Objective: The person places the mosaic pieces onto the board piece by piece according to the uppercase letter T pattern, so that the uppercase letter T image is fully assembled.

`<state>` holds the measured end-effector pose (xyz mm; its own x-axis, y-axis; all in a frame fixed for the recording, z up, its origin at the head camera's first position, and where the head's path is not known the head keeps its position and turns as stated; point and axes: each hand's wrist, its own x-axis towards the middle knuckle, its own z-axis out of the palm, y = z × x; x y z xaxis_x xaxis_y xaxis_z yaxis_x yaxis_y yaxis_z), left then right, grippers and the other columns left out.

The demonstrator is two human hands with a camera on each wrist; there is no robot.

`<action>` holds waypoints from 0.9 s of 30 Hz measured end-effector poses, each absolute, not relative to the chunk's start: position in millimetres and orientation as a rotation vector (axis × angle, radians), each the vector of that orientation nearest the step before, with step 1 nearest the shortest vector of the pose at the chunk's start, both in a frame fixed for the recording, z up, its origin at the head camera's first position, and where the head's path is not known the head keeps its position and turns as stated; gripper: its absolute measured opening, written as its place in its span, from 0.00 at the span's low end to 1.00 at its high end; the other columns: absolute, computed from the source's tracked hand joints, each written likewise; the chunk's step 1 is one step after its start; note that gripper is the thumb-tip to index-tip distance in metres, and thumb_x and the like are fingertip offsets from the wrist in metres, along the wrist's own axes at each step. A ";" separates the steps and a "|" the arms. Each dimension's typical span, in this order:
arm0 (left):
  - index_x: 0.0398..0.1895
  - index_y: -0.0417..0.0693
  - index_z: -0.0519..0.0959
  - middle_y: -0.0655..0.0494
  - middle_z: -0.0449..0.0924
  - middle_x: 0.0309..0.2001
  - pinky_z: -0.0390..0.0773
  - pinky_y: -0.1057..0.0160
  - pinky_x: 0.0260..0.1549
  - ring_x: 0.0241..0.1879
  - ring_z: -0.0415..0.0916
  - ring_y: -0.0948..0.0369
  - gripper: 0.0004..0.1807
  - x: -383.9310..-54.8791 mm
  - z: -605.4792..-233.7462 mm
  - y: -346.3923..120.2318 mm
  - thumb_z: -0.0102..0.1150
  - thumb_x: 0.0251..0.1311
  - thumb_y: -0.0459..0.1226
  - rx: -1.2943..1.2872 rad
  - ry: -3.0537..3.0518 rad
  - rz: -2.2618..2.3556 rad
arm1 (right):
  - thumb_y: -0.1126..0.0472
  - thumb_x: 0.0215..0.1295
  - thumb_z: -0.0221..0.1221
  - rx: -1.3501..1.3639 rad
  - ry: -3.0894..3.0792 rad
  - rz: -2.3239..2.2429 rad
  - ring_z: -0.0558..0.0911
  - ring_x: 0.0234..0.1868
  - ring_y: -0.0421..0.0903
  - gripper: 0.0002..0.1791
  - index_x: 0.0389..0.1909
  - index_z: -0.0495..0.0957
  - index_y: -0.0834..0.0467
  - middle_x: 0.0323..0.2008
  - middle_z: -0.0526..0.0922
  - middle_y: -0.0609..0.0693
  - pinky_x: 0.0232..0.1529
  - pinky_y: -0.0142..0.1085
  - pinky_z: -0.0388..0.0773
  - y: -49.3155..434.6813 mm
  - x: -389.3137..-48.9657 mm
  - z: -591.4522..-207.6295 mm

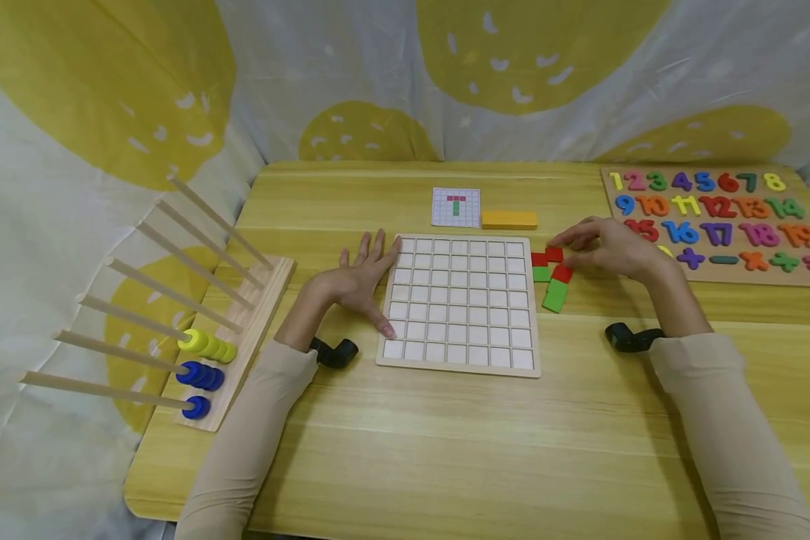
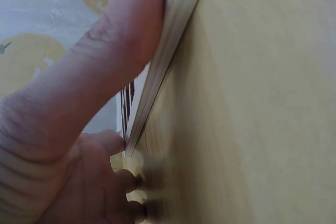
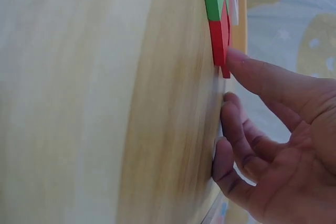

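My left hand is spread at the left edge of a white grid board. Its thumb rests on the lower left of the board and a fingertip touches the upper left corner. In the left wrist view the thumb lies over the board's pale wooden edge. To the right of the board, my right hand pinches a small red square tile between thumb and index finger. Another red tile and green tiles lie beside it. In the right wrist view the thumb meets the red tiles' edge.
Behind the board are a pattern card with a red and green T and an orange block. A wooden bead rack with upright rods stands at left. A number puzzle board lies at right. A lemon-print curtain hangs behind the table.
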<state>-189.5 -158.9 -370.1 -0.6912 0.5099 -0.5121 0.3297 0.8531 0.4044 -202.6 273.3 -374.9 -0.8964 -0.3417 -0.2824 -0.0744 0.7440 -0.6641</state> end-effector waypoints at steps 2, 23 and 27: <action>0.82 0.54 0.19 0.42 0.04 0.79 0.16 0.30 0.73 0.78 0.02 0.44 0.88 -189.5 -369.2 -158.9 0.85 0.37 0.58 0.609 2.389 0.374 | 0.62 0.73 0.63 -0.309 2.559 -0.944 0.73 0.58 0.58 0.19 0.62 0.81 0.59 0.64 0.73 0.62 0.55 0.46 0.70 273.4 -203.9 -375.8; 0.82 0.54 0.19 0.42 0.05 0.79 0.17 0.31 0.74 0.78 0.03 0.43 0.88 -190.6 -371.5 -158.9 0.84 0.37 0.60 0.607 2.392 0.351 | 0.62 0.70 0.66 -0.290 2.600 -0.955 0.74 0.47 0.51 0.17 0.57 0.83 0.62 0.50 0.80 0.60 0.42 0.31 0.72 272.2 -203.6 -379.9; 0.82 0.54 0.19 0.42 0.05 0.79 0.17 0.31 0.74 0.79 0.03 0.44 0.88 -191.0 -371.9 -159.0 0.85 0.37 0.60 0.604 2.395 0.354 | 0.61 0.69 0.67 -0.275 2.600 -0.972 0.74 0.45 0.50 0.17 0.56 0.83 0.62 0.46 0.80 0.56 0.40 0.29 0.72 270.2 -203.4 -380.5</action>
